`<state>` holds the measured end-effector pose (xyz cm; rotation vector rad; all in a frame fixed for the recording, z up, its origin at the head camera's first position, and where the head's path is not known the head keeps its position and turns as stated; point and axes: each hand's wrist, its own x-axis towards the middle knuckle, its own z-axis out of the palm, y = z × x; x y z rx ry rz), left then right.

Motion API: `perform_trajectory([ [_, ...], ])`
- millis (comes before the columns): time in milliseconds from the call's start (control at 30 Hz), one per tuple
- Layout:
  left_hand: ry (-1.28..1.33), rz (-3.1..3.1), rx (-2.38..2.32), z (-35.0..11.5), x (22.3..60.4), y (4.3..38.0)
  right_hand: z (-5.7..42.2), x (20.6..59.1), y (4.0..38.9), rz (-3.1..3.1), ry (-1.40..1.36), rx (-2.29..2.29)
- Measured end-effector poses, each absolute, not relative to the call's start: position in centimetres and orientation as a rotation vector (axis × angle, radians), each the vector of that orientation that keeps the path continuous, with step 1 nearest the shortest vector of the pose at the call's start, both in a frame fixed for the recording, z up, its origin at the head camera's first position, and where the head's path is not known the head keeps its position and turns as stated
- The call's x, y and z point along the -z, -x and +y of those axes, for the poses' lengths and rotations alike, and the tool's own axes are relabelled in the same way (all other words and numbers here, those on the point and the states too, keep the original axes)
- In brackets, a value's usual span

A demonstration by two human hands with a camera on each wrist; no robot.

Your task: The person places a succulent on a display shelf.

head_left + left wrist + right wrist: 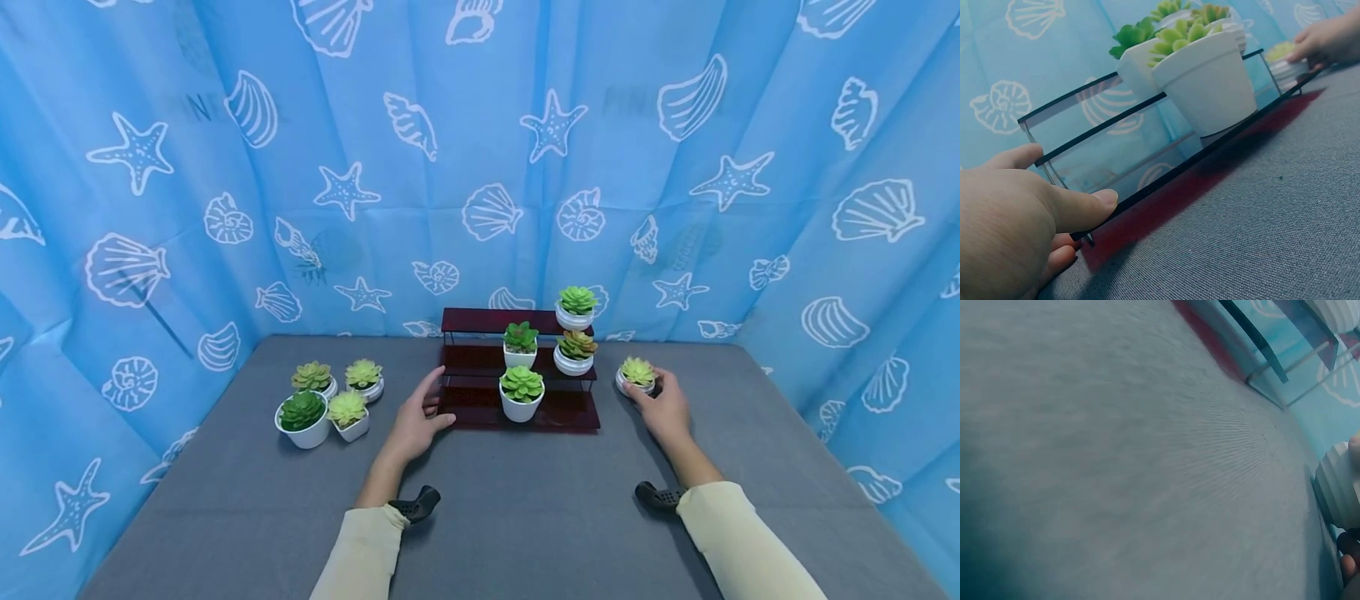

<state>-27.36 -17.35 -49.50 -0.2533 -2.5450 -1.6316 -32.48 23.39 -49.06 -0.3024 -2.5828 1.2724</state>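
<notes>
A three-tier dark red, see-through display stand [472, 417] stands near the table's back edge. At its left end is my left hand [414, 423], thumb along the lowest tier's front edge and index finger by the middle tier; other fingers are curled below. My right hand [666, 410] grips a pale green potted succulent [637, 370] in a ribbed white pot, to the right of the stand. That ribbed pot [1339, 487] shows at the right edge of the right wrist view, close over the cloth. The left wrist view shows the stand and the left thumb [1094, 206] up close.
On the stand are several potted succulents: one at top right [576, 308], a reddish one [576, 353] below it, a dark green one [521, 343] and a bright green one [522, 395] front centre. Several more, including a dark green one [303, 418], cluster at left on the grey cloth [540, 517].
</notes>
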Motion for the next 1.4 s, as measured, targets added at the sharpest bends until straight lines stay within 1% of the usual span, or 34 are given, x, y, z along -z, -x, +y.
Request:
perform_trajectory([
  [233, 0.25, -2.544, 1.626, -17.4, 49.5, 27.3, 23.0, 48.8, 30.6, -2.607, 0.21, -1.309],
  [367, 0.25, -2.541, 1.627, -17.3, 49.5, 27.3, 22.4, 48.6, 29.5, -2.611, 0.201, -1.348],
  [567, 0.24, -2.551, 1.623, -17.2, 49.4, 27.2, 20.9, 48.2, 27.8, -2.562, 0.231, -1.457],
  [800, 0.219, -2.556, 1.616, -17.2, 49.5, 27.3, 19.1, 48.4, 26.5, -2.444, 0.148, -1.44],
  [967, 0.216, -2.56, 1.612, -17.2, 49.5, 27.3, 18.0, 48.7, 26.0, -2.424, 0.064, -1.383],
  [1400, 0.243, -2.549, 1.62, -17.3, 49.5, 27.3, 16.2, 48.7, 26.0, -2.474, -0.09, -1.404],
])
